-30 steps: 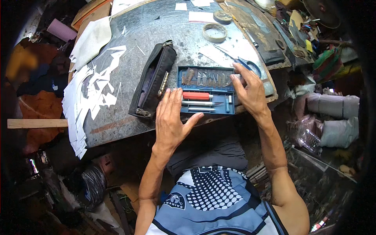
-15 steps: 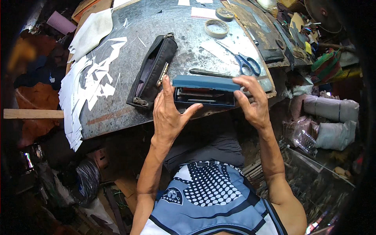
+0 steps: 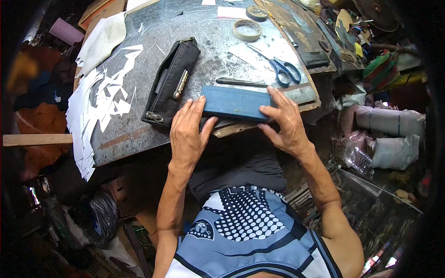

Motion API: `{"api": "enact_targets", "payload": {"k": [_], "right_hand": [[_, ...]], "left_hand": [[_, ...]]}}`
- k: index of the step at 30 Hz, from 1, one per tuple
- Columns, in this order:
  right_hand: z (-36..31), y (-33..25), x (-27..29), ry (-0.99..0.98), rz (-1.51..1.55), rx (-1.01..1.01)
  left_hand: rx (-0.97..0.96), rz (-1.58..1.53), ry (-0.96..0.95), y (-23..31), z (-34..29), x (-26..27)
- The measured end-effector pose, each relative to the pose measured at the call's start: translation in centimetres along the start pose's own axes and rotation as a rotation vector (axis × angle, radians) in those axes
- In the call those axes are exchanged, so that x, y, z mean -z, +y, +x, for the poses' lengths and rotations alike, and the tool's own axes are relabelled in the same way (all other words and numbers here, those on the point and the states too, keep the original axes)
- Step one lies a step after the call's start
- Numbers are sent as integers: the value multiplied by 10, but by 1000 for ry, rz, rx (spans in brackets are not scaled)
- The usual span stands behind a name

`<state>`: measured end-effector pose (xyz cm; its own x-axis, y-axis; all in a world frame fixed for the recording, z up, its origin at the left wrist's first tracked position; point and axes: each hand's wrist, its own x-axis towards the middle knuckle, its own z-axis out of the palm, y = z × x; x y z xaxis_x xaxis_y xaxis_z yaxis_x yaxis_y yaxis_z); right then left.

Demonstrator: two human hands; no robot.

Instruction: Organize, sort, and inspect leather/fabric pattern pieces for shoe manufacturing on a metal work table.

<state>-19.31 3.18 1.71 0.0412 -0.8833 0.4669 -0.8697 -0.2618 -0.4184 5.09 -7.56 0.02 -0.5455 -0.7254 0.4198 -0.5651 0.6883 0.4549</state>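
A flat blue hinged case (image 3: 235, 103), its lid down, lies at the near edge of the worktable. My left hand (image 3: 189, 135) is at its left end, fingertips against the side and thumb by the front corner. At the opposite end, my right hand (image 3: 288, 121) grips the case, fingers on the right edge and thumb low at the front. What lies inside the case is hidden by the lid. A black zip pouch (image 3: 170, 83) with its top gaping lies left of the case. Just behind the case is a dark slim cutter-like tool (image 3: 242, 82).
Blue-handled scissors (image 3: 283, 72) lie right of the dark tool. Farther back are a tape roll (image 3: 247, 30) and a dark round tin (image 3: 257, 13). White paper offcuts (image 3: 99, 104) cover the table's left side. Wrapped rolls (image 3: 390, 123) stand off to the right.
The blue case's lid has swung down, covering the tools seen inside it before. Both hands have stayed at the case's ends, and the whole view has shifted slightly.
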Motion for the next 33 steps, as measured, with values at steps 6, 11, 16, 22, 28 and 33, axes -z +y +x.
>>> {"api": "enact_targets", "payload": {"k": [6,11,16,22,28,33], "right_hand": [[12,16,16,-52,350,-60],[17,5,28,-14,542,-107],[12,-9,49,23,538,-61],[-5,-7,55,-40,1341,-685],[-2,14,60,-64,1390,-788],[17,34,80,-21,1317,-794]], "left_hand": [[22,-171,62,7,10,1],[-38,-137,83,12,9,9],[-103,-201,164,21,16,10],[-234,-178,278,31,28,2],[-243,-176,236,38,36,-16],[-255,-194,240,50,45,-27]]}}
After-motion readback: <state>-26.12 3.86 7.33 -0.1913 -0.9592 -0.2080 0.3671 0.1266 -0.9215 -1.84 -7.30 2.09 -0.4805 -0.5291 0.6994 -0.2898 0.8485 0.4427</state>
